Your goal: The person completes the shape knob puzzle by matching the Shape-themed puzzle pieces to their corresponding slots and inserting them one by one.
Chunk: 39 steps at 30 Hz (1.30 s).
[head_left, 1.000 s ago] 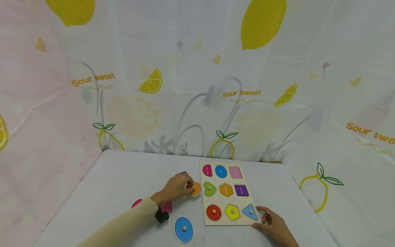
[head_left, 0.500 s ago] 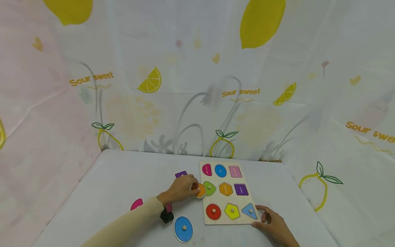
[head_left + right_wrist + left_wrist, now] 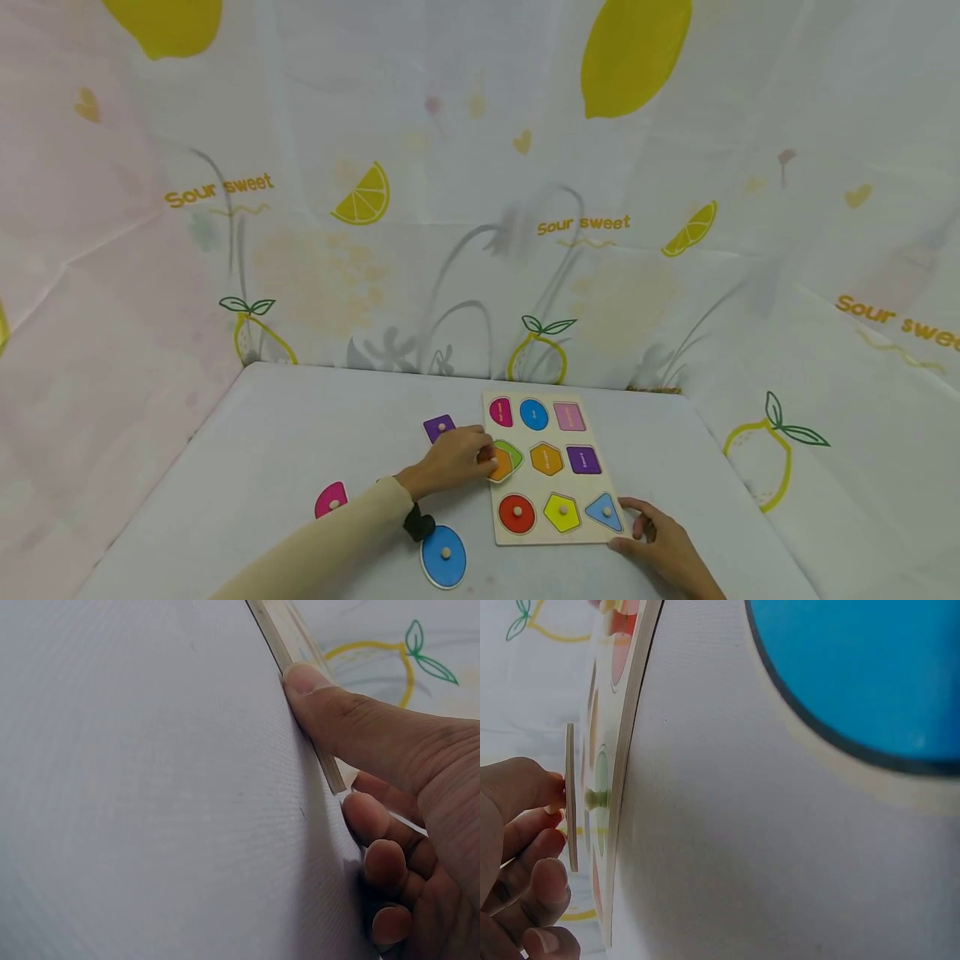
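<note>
My left hand (image 3: 456, 460) pinches an orange hexagon puzzle piece (image 3: 500, 469) by its small knob. In the left wrist view the piece (image 3: 571, 817) stands apart from the wooden puzzle board (image 3: 634, 712), above its green heart piece (image 3: 602, 802). From the head it covers part of the green heart (image 3: 514, 455). The board (image 3: 553, 485) lies flat on the table, with an orange hexagon place (image 3: 547, 459) in its middle. My right hand (image 3: 662, 543) grips the board's near right corner, thumb on the near edge (image 3: 330, 771), fingers round the side.
Loose on the table's left part lie a purple square piece (image 3: 439, 427), a pink half-round piece (image 3: 331, 500) and a blue oval piece (image 3: 443, 557). A black wrist device (image 3: 418, 523) hangs near the oval. Red circle (image 3: 516, 515), yellow pentagon (image 3: 561, 513) and blue triangle (image 3: 604, 513) pieces sit in the board.
My left hand has carried the orange hexagon piece rightward, from beside the board to over the green heart. The purple square has come more into view. My right hand stays at the corner.
</note>
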Tool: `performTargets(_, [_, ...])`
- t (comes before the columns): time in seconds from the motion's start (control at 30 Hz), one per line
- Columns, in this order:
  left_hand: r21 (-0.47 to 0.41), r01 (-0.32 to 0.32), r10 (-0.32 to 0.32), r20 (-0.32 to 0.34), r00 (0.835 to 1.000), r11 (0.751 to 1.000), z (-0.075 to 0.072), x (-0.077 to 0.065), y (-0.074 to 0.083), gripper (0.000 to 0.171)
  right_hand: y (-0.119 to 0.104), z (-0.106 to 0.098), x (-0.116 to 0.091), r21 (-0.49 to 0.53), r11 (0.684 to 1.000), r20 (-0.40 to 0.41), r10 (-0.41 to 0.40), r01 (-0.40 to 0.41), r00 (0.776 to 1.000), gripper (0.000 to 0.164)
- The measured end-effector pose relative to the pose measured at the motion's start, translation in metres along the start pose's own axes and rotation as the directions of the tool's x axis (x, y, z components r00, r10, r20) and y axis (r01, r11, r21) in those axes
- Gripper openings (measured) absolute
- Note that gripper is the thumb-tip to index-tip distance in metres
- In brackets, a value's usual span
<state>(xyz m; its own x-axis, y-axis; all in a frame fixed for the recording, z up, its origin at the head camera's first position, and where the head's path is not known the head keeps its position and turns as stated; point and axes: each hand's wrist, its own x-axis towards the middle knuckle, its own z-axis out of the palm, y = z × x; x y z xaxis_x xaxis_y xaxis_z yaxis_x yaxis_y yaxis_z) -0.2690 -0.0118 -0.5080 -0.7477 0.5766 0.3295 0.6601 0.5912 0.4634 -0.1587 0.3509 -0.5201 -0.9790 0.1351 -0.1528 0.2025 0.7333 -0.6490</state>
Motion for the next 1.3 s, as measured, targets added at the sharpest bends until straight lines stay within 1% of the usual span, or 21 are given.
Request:
performTargets(0.37, [0.006,-0.001,0.001,0.021,1.000,1.000,0.003,0.008,0.011,0.015,0.000,0.001,0.000,0.036,0.999,0.003,0.017,-0.017,1.000,0.078])
performTargets(0.57, [0.007,0.004,-0.004,0.027,1.000,1.000,0.007,0.013,0.012,0.013,0.000,0.001,-0.002,0.061,0.998,0.010,-0.009,0.008,1.000,0.075])
performTargets(0.8, [0.018,-0.005,0.005,0.038,0.999,1.000,0.011,0.021,0.015,0.015,-0.001,-0.001,-0.002,0.053,0.998,0.005,-0.023,0.023,1.000,0.073])
performTargets(0.97, [0.021,-0.023,0.023,0.030,0.999,1.000,0.016,0.026,0.015,0.015,0.001,0.000,-0.001,0.041,0.998,0.000,-0.039,0.039,0.999,0.072])
performTargets(1.3, [0.029,-0.015,0.014,0.046,0.999,0.999,0.025,0.035,0.020,0.015,0.000,0.000,-0.002,0.060,0.998,0.001,-0.015,0.015,1.000,0.074])
